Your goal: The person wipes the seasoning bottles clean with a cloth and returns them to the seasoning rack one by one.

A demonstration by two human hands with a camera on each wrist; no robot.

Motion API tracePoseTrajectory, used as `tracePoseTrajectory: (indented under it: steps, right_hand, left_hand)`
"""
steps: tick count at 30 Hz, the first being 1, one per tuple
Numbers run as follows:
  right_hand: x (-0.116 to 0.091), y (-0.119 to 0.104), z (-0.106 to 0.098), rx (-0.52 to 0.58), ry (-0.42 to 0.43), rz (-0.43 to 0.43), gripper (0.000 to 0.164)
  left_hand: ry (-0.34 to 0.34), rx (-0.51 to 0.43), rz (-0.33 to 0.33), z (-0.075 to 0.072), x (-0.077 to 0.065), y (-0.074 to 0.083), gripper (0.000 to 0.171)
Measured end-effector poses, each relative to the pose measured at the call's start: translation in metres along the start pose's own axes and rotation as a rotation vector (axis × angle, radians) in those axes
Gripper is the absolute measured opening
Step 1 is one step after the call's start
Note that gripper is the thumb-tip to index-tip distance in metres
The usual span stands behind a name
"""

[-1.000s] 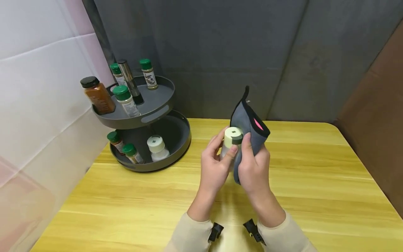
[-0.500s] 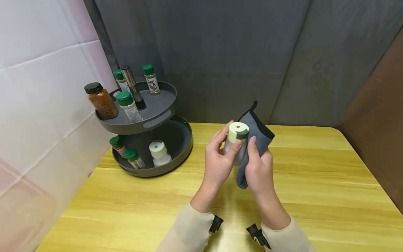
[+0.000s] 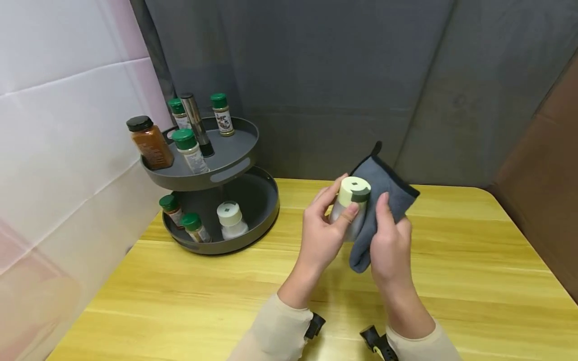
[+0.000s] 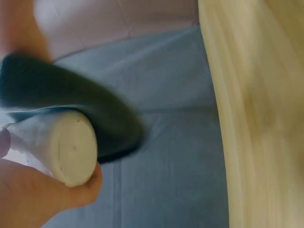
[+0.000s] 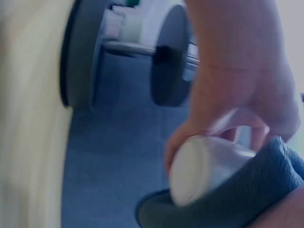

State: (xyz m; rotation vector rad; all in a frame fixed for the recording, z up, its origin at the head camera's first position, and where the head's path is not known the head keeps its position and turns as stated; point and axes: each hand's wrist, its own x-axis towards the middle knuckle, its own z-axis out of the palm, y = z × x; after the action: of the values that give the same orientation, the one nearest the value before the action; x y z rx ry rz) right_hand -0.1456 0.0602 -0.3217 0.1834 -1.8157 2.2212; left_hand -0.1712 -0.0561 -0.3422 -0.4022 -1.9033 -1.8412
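In the head view, my left hand [image 3: 321, 228] grips a clear seasoning shaker [image 3: 354, 188] with a cream lid that has a dark green patch. My right hand [image 3: 392, 246] pinches a folded grey-blue cloth [image 3: 389, 183] with black edging and a hanging loop. The cloth lies against the shaker's right side, and both are held above the table. From the left wrist, the shaker's pale round base [image 4: 73, 149] shows with the blurred cloth [image 4: 66, 88] over its side. Seen from the right wrist, the cloth [image 5: 242, 194] runs along the shaker [image 5: 192, 171].
A two-tier dark grey turntable rack [image 3: 266, 220] stands at the left on the wooden table [image 3: 203, 291]. Its upper tier carries an orange-brown jar [image 3: 152, 149], a metal grinder [image 3: 196, 123] and green-capped bottles. Below sit a white-lidded shaker [image 3: 232, 220] and two green-capped bottles.
Both hands have moved to the right in the view, carrying the shaker and cloth. The cloth has turned, so its pink mark no longer shows. The rack's items stay in place.
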Motion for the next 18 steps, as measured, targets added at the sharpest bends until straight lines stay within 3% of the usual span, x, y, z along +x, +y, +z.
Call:
tracePoseTrajectory:
  steps: [2, 4, 10, 12, 14, 18]
  right_hand:
    - [0.001, -0.003, -0.001, 0.05, 0.021, -0.069, 0.052]
    - [0.003, 0.001, 0.0, 0.072, 0.022, -0.069, 0.05]
    - [0.007, 0.019, 0.006, -0.002, -0.043, 0.19, 0.057]
    - [0.006, 0.018, 0.005, -0.018, -0.056, 0.219, 0.058]
    - [0.004, 0.013, 0.003, -0.013, -0.04, 0.173, 0.058]
    - [-0.001, 0.0, 0.0, 0.026, 0.015, 0.001, 0.053]
  left_hand:
    - [-0.023, -0.004, -0.004, 0.004, -0.001, 0.001, 0.055]
    - [-0.013, -0.001, -0.004, 0.005, 0.0, 0.001, 0.054]
    - [0.069, 0.015, 0.004, -0.003, 0.005, -0.002, 0.053]
    - [0.066, 0.012, 0.001, -0.004, 0.004, -0.003, 0.053]
    - [0.043, 0.002, -0.002, -0.003, 0.001, -0.003, 0.053]
    - [-0.003, -0.014, -0.003, 0.004, -0.004, -0.003, 0.054]
